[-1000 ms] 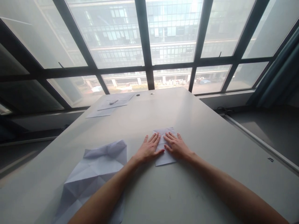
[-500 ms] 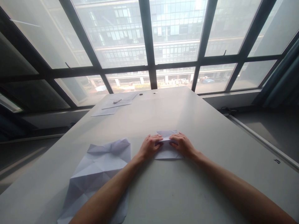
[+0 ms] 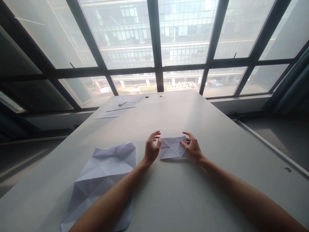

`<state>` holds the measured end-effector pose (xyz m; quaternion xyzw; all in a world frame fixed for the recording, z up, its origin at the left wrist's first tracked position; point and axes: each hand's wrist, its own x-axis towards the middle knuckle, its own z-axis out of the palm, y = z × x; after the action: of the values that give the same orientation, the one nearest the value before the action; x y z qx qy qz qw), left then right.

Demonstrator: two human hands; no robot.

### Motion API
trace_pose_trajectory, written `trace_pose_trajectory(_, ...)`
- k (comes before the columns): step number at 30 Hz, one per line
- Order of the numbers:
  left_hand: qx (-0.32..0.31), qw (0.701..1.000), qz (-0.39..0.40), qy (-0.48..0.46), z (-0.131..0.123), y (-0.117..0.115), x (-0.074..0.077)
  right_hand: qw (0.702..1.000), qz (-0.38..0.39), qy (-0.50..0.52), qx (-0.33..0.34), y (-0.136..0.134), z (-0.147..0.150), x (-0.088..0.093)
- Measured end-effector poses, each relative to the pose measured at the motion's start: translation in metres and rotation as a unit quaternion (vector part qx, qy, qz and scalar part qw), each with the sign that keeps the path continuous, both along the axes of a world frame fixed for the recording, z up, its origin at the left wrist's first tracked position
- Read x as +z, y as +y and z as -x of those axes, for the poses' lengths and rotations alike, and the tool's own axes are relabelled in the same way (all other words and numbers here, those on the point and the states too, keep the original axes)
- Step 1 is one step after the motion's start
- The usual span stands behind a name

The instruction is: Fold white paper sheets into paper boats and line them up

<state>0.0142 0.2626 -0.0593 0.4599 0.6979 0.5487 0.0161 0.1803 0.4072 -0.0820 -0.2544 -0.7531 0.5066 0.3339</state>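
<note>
- Broadly, across the whole top of the frame, dark-framed windows (image 3: 183, 32), with a building beyond.
- From lower frame up to the sill, a white table (image 3: 173, 193), narrowing upward, its long edges slanting in from lower left and lower right; room to move over pale surface at lower centre and at right, out to the right-hand edge.
- At far right, a dark blue curtain (image 3: 289, 80), beyond the table's edge.
- At lower left, a large creased paper (image 3: 103, 172), partly under the view of the left forearm (image 3: 113, 196).
- At upper left of the table, overlapping flat sheets (image 3: 108, 113), near the far edge.
- Just right of centre, a small folded paper (image 3: 170, 149), lying crosswise, a diagonal crease on top.
- At its right end, the right hand (image 3: 193, 149), half open, thumb over the paper, forefinger lifted; whether pinching, unclear.
- At its left end, the left hand (image 3: 152, 149), loosely curved, thumb parted from fingers, right beside the edge; contact uncertain.
- On the sheets, a small white object (image 3: 122, 103).
- At lower right, a small black mark (image 3: 288, 169).
</note>
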Motion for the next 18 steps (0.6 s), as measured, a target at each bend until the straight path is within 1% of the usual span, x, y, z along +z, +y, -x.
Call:
trace_pose_trajectory(2, -0.021, 0.994, 0.052, 0.09, -0.004, -0.002, -0.001, 0.992, -0.088, -0.079, -0.034, -0.003, 0.0, -0.002)
trace_pose_trajectory(5, -0.089, 0.966, 0.167, 0.178, -0.013, -0.005, -0.006, 0.954, -0.21, -0.195, -0.088, -0.011, -0.002, -0.001)
trace_pose_trajectory(8, -0.136, 0.918, 0.272, 0.256, -0.021, -0.006, -0.014, 0.92, -0.295, -0.238, -0.101, -0.016, -0.005, 0.005)
trace_pose_trajectory(10, -0.146, 0.891, 0.311, 0.297, -0.023, -0.005, -0.018, 0.905, -0.336, -0.238, -0.103, -0.017, -0.006, 0.009)
trace_pose_trajectory(12, -0.143, 0.878, 0.327, 0.32, -0.023, -0.005, -0.02, 0.9, -0.364, -0.226, -0.079, -0.019, -0.006, 0.011)
trace_pose_trajectory(14, -0.139, 0.871, 0.334, 0.333, -0.022, -0.005, -0.02, 0.897, -0.382, -0.221, -0.019, -0.022, -0.005, 0.011)
trace_pose_trajectory(16, -0.139, 0.867, 0.338, 0.34, -0.021, -0.005, -0.02, 0.888, -0.383, -0.248, 0.048, -0.025, -0.004, 0.008)
trace_pose_trajectory(18, -0.139, 0.865, 0.34, 0.342, -0.021, -0.005, -0.019, 0.876, -0.373, -0.291, 0.088, -0.027, -0.003, 0.004)
